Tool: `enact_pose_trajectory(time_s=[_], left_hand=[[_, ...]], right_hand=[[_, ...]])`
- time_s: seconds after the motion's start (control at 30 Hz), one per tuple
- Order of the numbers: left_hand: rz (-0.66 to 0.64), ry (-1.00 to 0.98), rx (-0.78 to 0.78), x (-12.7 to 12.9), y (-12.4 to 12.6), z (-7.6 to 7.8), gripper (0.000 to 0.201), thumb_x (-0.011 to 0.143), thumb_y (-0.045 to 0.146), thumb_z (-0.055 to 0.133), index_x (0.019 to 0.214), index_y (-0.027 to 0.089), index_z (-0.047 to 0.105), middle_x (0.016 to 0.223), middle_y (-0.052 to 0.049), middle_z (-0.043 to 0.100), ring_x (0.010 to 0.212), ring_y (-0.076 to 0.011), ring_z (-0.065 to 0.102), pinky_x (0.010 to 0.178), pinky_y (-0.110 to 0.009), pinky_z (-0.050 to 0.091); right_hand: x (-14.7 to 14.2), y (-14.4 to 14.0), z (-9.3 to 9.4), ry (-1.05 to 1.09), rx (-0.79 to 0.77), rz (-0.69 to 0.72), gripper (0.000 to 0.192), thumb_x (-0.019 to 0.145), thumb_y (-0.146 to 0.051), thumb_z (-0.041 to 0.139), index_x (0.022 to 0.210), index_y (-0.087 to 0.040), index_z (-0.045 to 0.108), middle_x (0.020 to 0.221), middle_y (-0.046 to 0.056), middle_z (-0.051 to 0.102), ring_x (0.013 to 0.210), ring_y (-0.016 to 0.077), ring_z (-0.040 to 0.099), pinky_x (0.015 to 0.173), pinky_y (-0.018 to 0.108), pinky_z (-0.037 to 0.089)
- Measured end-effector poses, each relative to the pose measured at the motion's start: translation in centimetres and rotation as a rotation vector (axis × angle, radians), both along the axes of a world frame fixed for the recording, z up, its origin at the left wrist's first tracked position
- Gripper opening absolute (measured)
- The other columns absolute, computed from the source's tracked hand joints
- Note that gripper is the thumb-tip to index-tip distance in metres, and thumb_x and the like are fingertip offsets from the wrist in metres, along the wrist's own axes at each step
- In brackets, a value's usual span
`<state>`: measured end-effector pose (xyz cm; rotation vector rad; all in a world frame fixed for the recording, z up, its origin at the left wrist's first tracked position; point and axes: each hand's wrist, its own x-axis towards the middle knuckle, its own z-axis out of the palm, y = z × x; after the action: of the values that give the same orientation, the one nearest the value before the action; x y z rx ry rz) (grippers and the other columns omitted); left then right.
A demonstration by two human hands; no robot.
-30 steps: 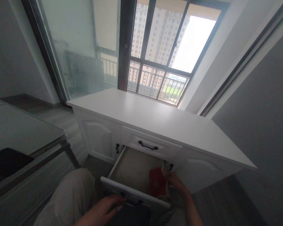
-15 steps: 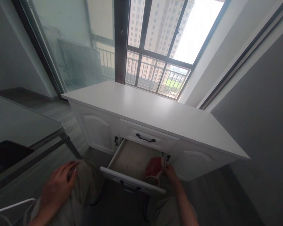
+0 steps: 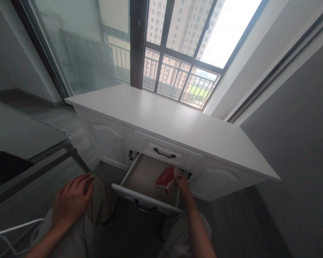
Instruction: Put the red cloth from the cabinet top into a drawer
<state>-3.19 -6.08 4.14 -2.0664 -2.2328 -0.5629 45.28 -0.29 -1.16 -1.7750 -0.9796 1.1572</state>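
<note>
Gripping a red cloth (image 3: 164, 180) over the open drawer (image 3: 140, 196), right hand (image 3: 182, 182); left hand (image 3: 71, 202) rests flat on knee.

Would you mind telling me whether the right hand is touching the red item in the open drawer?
Touching. The head view shows the right hand with its fingers closed on the edge of the red item, over the open drawer.

Light beige trousers of a soft, creased cloth are worn over both legs. Both forearms are bare, with no sleeves seen down to the frame's lower edge. No ring, watch or glove is seen on the left hand (image 3: 71, 202) or the right hand (image 3: 182, 182).
</note>
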Motion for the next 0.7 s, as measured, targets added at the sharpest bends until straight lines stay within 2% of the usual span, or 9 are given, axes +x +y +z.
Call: enact_pose_trajectory(time_s=[0.13, 0.27, 0.37, 0.5, 0.6, 0.7], left_hand=[[0.009, 0.024, -0.007, 0.3, 0.1, 0.4, 0.050, 0.115, 0.035, 0.034, 0.133, 0.014, 0.075, 0.149, -0.017, 0.076, 0.138, -0.0350, 0.066, 0.114, -0.047, 0.049], [0.014, 0.021, -0.002, 0.6, 0.0, 0.8, 0.049, 0.116, 0.036, 0.034, 0.131, 0.016, 0.076, 0.145, -0.014, 0.078, 0.137, -0.0318, 0.067, 0.113, -0.043, 0.049], [0.018, -0.011, -0.020, 0.8, 0.0, 1.3, 0.050, 0.116, 0.037, 0.034, 0.128, 0.015, 0.077, 0.144, -0.015, 0.077, 0.136, -0.0331, 0.067, 0.112, -0.044, 0.049], [0.003, -0.036, -0.018, 0.8, 0.0, 1.3, 0.049, 0.116, 0.035, 0.035, 0.130, 0.015, 0.077, 0.147, -0.016, 0.076, 0.138, -0.0350, 0.066, 0.114, -0.047, 0.048], [0.000, -0.062, -0.024, 0.9, -0.1, 1.3, 0.050, 0.116, 0.035, 0.034, 0.130, 0.014, 0.077, 0.148, -0.016, 0.076, 0.138, -0.0370, 0.065, 0.113, -0.050, 0.049], [0.016, -0.091, -0.043, 1.2, -0.2, 1.7, 0.048, 0.117, 0.033, 0.035, 0.130, 0.014, 0.077, 0.147, -0.016, 0.076, 0.139, -0.0361, 0.065, 0.114, -0.049, 0.049]], right_hand=[[-1.6, 0.8, 0.2, 0.022, 0.014, 0.022, 0.022, 0.063, -0.031, 0.067, 0.083, -0.025, 0.074, 0.089, 0.007, 0.078, 0.091, 0.0322, 0.077, 0.090, 0.045, 0.063], [-2.9, 0.5, 0.6, 0.115, 0.036, 0.103, 0.023, 0.067, -0.030, 0.068, 0.089, -0.024, 0.074, 0.090, 0.007, 0.079, 0.086, 0.0294, 0.076, 0.085, 0.043, 0.063], [-3.2, 0.4, 1.1, 0.149, 0.031, 0.127, 0.026, 0.066, -0.030, 0.067, 0.090, -0.023, 0.073, 0.090, 0.008, 0.079, 0.085, 0.0290, 0.075, 0.084, 0.041, 0.062], [-2.9, 0.9, 2.1, 0.191, -0.003, 0.041, 0.025, 0.064, -0.032, 0.065, 0.086, -0.024, 0.071, 0.089, 0.010, 0.078, 0.094, 0.0329, 0.077, 0.089, 0.043, 0.062], [-2.3, 1.3, 2.9, 0.187, -0.007, -0.073, 0.017, 0.063, -0.034, 0.065, 0.078, -0.025, 0.066, 0.084, 0.010, 0.075, 0.090, 0.0332, 0.075, 0.088, 0.042, 0.061], [-1.8, 1.2, 3.3, 0.152, 0.029, -0.053, 0.015, 0.064, -0.039, 0.066, 0.071, -0.028, 0.058, 0.077, 0.008, 0.070, 0.083, 0.0310, 0.072, 0.084, 0.040, 0.059]])
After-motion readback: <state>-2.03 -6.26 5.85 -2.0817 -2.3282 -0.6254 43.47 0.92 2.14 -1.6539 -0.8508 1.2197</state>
